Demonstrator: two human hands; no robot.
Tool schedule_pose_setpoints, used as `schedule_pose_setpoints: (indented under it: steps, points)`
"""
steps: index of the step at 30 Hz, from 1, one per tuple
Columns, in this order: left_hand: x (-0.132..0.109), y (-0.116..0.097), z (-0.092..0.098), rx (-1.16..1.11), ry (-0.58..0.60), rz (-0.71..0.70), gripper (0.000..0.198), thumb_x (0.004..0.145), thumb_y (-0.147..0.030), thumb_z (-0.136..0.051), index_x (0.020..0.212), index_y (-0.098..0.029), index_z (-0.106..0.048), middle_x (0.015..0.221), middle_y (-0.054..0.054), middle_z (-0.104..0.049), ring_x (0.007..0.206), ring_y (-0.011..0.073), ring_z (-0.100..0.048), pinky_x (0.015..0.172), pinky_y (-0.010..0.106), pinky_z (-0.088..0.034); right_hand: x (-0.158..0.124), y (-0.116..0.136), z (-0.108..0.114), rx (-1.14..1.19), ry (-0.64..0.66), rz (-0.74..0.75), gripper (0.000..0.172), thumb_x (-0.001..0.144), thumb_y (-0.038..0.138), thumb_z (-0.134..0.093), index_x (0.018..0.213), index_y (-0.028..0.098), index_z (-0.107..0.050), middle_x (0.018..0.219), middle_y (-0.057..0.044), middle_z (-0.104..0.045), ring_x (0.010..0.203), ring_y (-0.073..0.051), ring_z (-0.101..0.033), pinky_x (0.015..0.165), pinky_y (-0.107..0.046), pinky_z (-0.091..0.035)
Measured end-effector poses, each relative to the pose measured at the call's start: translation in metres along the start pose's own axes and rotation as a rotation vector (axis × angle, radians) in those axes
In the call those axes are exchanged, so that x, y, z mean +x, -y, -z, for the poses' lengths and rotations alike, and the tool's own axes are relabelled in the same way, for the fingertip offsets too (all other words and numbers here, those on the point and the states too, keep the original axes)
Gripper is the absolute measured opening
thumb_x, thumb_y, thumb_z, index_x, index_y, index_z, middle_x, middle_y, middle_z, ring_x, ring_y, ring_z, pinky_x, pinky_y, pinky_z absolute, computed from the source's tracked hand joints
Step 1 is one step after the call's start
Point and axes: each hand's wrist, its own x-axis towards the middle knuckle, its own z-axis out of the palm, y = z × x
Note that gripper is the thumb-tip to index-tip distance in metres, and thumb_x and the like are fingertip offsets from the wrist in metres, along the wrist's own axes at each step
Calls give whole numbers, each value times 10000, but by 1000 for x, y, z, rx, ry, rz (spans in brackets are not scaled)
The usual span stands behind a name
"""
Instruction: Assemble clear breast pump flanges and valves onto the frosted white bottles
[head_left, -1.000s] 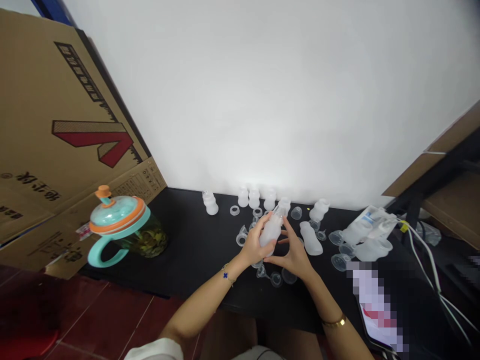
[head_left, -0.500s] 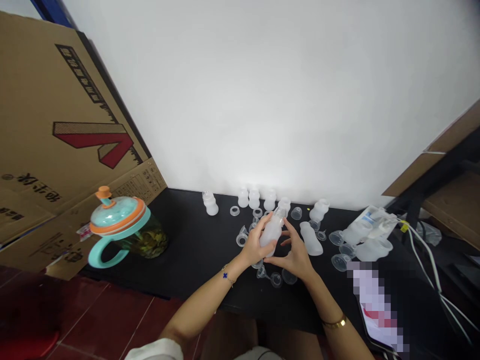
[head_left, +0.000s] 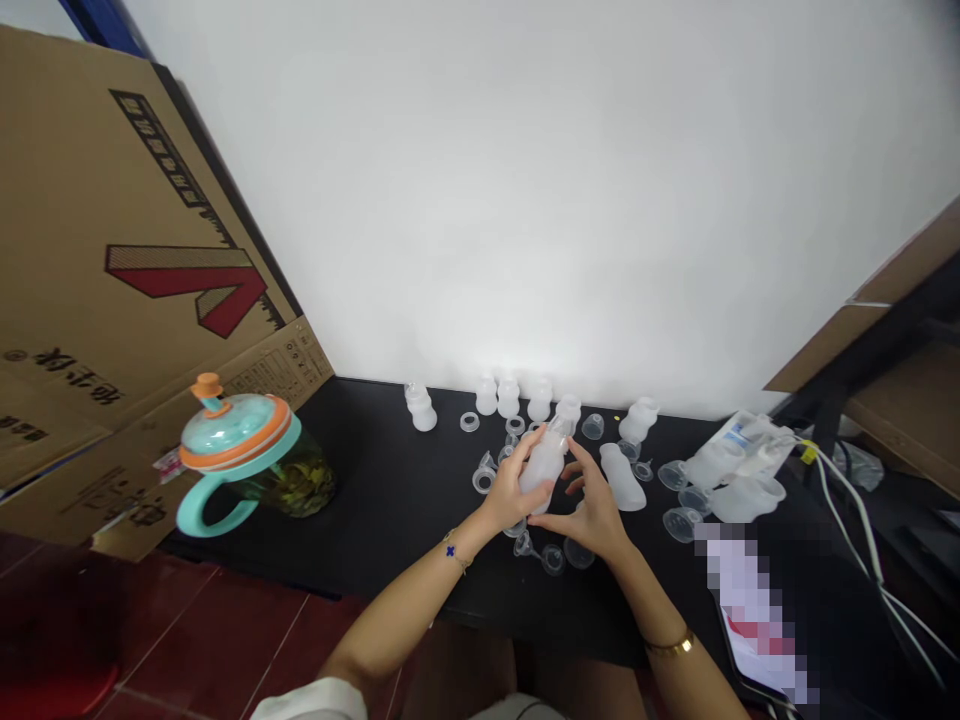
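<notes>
Left hand (head_left: pixel 514 490) grasps a frosted bottle (head_left: pixel 544 465), held upright-tilted above the table (head_left: pixel 397 520), fingers wrapped round its body. Right hand (head_left: pixel 592 510) stands open and curved beside the bottle, thumb near its base; contact cannot be told. Beneath the hands lie clear funnels (head_left: pixel 551 558), partly hidden by the palms and wrists. Behind, more bottles (head_left: pixel 508 397) stand along the far table edge, where it meets a white wall (head_left: pixel 525 200). The near edge drops to a red tile floor (head_left: pixel 210 630). Black tabletop extends left of the hands towards a teal-lidded mug (head_left: pixel 240 430), which stands before a cardboard box (head_left: pixel 150 250). At lower right, a pixelated patch (head_left: pixel 750 610) cannot be made out; white cables (head_left: pixel 847 530) run beside it.
</notes>
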Motion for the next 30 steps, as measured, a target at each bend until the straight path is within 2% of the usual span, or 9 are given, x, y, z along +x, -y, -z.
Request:
schedule_pose_setpoints:
  steps: [11, 23, 30]
  points:
    - [0, 0, 0, -22, -17, -13, 732, 858, -349, -657, 1510, -226, -347, 1479, 131, -495, 1313, 321, -516, 1058, 439, -462, 0, 2, 1, -7, -17, 25, 1137, 628, 637, -834, 1532, 290, -238, 1264, -150, -551, 743, -220, -610, 594, -408, -579]
    - [0, -1, 0, -5, -80, 1, 631, 862, -363, -684, 1426, -212, -445, 1449, 140, -519, 1371, 339, -455, 991, 407, -511, -1, 0, -4, 10, -33, 63, 1152, 619, 621, -849, 1527, 287, -224, 1255, -150, -529, 771, -215, -587, 569, -376, -559]
    - [-1, 0, -1, -22, -88, 5, 602, 859, -346, -695, 1400, -205, -471, 1424, 146, -542, 1348, 343, -480, 950, 392, -527, 0, 0, -4, 28, -42, 107, 1103, 651, 599, -841, 1516, 268, -242, 1254, -151, -525, 792, -211, -588, 553, -354, -553]
